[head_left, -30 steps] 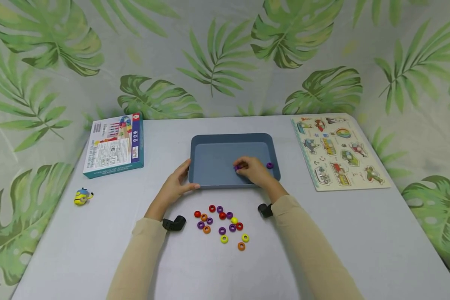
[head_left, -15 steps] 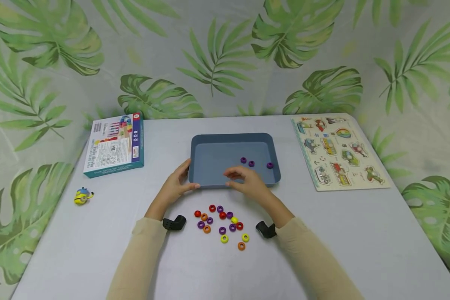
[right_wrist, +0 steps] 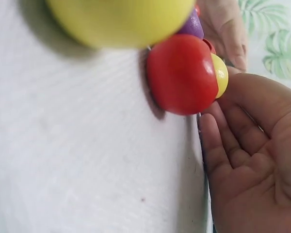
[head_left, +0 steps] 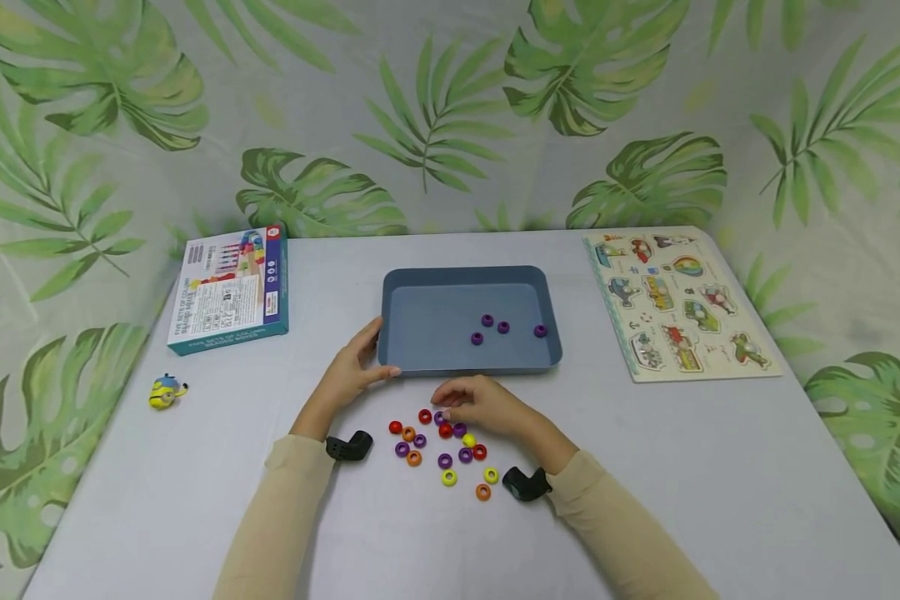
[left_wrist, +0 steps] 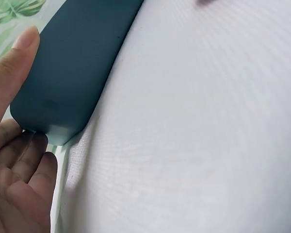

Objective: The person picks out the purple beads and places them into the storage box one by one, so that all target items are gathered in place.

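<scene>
My left hand (head_left: 351, 372) holds the near left corner of a blue-grey tray (head_left: 461, 372), thumb along the front wall and fingers by the left side. In the left wrist view the thumb lies at the rim of the tray (left_wrist: 80, 63). Several purple beads (head_left: 503, 327) rest on the right half of the tray floor. In front of the tray, red, orange, yellow and purple beads lie loose on the cloth. My right hand (head_left: 487, 406) hovers at their far edge, its thumb and fingers apart around a purple bead (head_left: 440, 419). A red bead (right_wrist: 182, 75) partly hides the right fingertips.
A boxed set (head_left: 228, 290) stands at the back left, with a small yellow and blue toy figure (head_left: 165, 392) in front of it. To the right lies a wooden picture puzzle board (head_left: 678, 304). A leaf-print curtain (head_left: 450, 117) closes off the back.
My right hand let go of purple beads in the tray, then drew back over the front rim to the loose beads. The left hand keeps its place on the corner.
</scene>
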Action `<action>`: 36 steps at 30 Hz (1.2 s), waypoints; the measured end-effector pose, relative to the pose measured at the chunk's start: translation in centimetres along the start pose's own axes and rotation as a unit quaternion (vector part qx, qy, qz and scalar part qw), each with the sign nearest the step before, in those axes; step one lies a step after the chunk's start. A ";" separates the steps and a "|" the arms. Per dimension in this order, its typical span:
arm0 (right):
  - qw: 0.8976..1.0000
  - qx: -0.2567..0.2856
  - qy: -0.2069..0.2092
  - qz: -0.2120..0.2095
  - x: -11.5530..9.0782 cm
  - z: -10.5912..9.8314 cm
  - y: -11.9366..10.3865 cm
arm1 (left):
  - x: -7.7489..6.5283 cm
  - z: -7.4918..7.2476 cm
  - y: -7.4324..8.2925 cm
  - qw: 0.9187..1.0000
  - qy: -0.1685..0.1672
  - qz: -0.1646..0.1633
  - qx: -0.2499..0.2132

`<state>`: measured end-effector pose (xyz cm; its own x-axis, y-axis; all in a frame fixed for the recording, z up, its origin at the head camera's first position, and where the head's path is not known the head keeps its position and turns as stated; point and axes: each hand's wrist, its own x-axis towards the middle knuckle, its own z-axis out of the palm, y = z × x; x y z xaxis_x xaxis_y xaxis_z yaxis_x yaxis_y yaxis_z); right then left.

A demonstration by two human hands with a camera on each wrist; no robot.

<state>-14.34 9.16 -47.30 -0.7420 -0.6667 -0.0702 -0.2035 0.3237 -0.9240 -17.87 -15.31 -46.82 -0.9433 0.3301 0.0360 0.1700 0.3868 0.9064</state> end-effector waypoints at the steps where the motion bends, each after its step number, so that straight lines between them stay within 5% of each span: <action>1: 1.000 -0.006 -0.006 -0.001 0.0 0.0 0.1 | -0.1 0.0 0.4 1.000 0.000 0.000 -0.005; 9: 0.997 -0.051 -0.036 -0.034 0.1 0.0 0.1 | -0.6 0.0 1.9 1.000 0.006 -0.003 -0.008; 21: 0.993 -0.109 -0.017 -0.033 0.2 0.5 -0.6 | 0.2 0.1 -1.0 1.000 0.006 -0.003 0.013; 25: 0.996 -0.083 0.022 -0.019 -0.1 -0.1 -1.0 | 0.2 0.1 -1.1 1.000 0.004 0.002 0.014; 31: 0.989 -0.015 0.127 -0.067 0.6 -3.8 -2.0 | 0.1 0.1 -0.9 1.000 0.004 -0.004 0.021; 36: 0.979 0.025 0.199 -0.030 1.8 -6.9 -2.4 | 0.1 0.1 -1.0 1.000 0.002 -0.005 0.015</action>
<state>-19.55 11.83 -42.60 -0.9219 -0.3660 0.1270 -0.2299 0.2527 -0.9398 -18.10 -15.61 -47.74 -0.9461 0.3226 0.0288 0.1688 0.4153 0.8939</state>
